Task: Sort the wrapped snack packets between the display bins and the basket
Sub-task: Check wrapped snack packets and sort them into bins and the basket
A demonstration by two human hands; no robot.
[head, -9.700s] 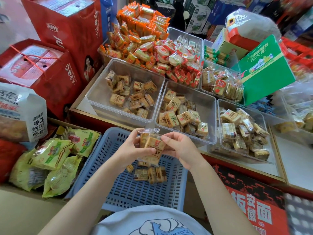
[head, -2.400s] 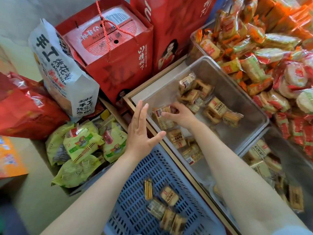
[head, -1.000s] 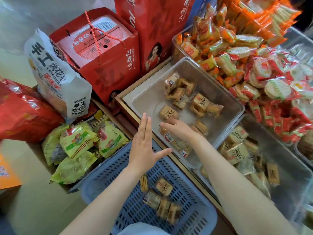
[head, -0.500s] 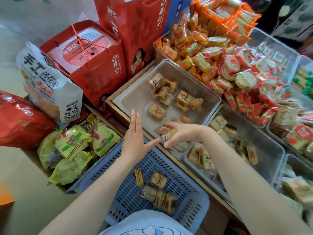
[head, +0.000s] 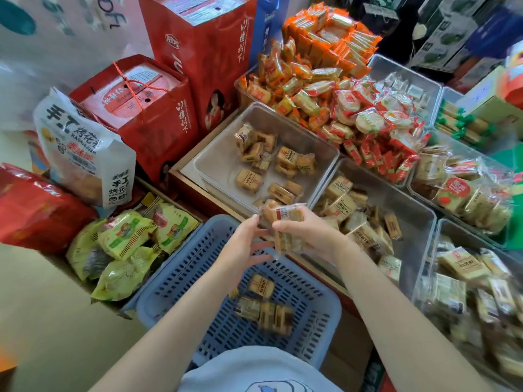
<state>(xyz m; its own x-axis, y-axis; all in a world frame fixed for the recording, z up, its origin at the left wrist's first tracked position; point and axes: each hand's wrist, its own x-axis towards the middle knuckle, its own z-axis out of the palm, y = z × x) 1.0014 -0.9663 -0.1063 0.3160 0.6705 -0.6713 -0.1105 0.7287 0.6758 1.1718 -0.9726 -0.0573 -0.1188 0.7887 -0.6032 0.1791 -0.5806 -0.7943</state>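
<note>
My right hand (head: 310, 234) grips a clear-wrapped pack of tan biscuit packets (head: 284, 215) over the far rim of the blue slotted basket (head: 198, 281). My left hand (head: 243, 247) meets the pack at its left end, fingertips touching the wrapper. Several small biscuit packets (head: 264, 304) lie in the basket below. Just beyond, the clear display bin (head: 220, 162) holds several loose tan packets (head: 271, 162). A second clear bin (head: 413, 222) to the right holds more of the same kind.
Red gift boxes (head: 147, 108) and a white snack bag (head: 82, 154) stand at the left. Green snack bags (head: 124, 250) fill a box beside the basket. Orange and red packets (head: 339, 103) are heaped behind the bins. More clear bins (head: 467, 278) sit at right.
My right hand has lifted the pack out of the bin toward the basket. My left hand, open and flat before, has come up to the pack's left end.
</note>
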